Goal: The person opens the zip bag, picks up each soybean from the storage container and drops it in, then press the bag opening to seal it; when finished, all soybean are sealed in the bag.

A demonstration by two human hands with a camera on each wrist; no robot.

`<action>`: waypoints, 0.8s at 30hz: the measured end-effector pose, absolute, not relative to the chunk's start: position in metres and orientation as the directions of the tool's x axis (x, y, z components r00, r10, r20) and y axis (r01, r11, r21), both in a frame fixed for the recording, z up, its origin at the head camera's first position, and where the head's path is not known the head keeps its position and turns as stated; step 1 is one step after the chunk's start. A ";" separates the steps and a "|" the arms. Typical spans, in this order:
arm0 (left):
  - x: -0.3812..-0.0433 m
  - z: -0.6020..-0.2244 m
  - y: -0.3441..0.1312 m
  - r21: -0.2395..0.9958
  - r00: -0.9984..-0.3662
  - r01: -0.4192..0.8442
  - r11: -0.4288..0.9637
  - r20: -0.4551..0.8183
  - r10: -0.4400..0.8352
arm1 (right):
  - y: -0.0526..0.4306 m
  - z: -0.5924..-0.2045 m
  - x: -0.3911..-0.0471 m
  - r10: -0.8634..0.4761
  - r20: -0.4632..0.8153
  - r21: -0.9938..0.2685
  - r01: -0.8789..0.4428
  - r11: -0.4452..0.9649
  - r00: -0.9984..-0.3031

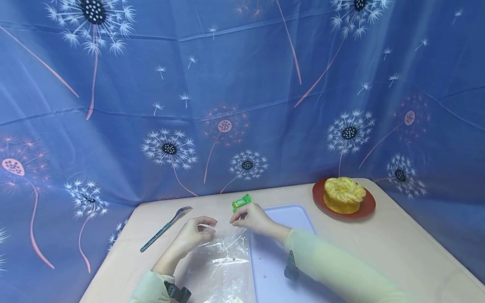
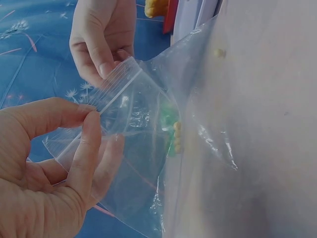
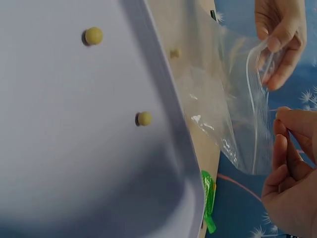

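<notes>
A clear zip bag (image 1: 227, 256) spans the space between the hands, its zip edge uppermost. My left hand (image 1: 193, 235) pinches that zip edge between thumb and fingers, as the left wrist view shows. At the other end of the edge, my right hand (image 3: 292, 168) has curled fingers and pinches the plastic near the corner. One small yellow ball (image 2: 219, 52) shows through the bag; whether it lies inside or under cannot be told. Two more yellow balls (image 3: 94, 35) sit apart on the pale lilac tray (image 3: 49, 99), beside the bag.
Behind the right hand lies a green wrapped packet (image 1: 241, 202). A fork (image 1: 164, 230) with a dark teal handle lies to the left. At the back right, a red plate (image 1: 369, 207) bears a yellow braided bread (image 1: 344, 195). Patterned blue cloth (image 1: 242, 92) hangs behind the table.
</notes>
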State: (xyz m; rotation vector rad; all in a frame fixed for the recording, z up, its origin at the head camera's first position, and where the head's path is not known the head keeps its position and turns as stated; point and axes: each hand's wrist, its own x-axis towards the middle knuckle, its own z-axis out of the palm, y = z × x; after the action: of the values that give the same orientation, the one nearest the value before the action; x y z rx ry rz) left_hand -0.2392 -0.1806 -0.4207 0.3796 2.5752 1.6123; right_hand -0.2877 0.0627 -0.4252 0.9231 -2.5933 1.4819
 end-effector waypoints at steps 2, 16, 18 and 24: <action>-0.239 -0.422 -0.180 0.895 -0.966 0.163 0.416 0.058 0.253 | 0.061 -0.429 -0.287 -0.487 0.290 -0.781 -0.498 0.377 -0.824; -0.239 -0.419 -0.182 0.896 -0.963 0.160 0.414 0.050 0.264 | 0.065 -0.427 -0.289 -0.453 0.264 -0.789 -0.460 0.406 -0.852; -0.240 -0.419 -0.182 0.899 -0.965 0.157 0.410 0.050 0.258 | 0.072 -0.424 -0.291 -0.445 0.275 -0.790 -0.464 0.400 -0.852; -0.241 -0.417 -0.183 0.903 -0.966 0.145 0.404 0.040 0.257 | 0.104 -0.422 -0.298 -0.405 0.271 -0.793 -0.441 0.420 -0.873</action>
State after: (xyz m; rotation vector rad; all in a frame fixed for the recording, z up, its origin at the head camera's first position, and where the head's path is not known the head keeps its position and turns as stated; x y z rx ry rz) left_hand -0.2407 -0.1833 -0.4174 0.3651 2.5422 1.6189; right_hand -0.2981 0.1035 -0.4218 0.7790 -2.6146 1.4789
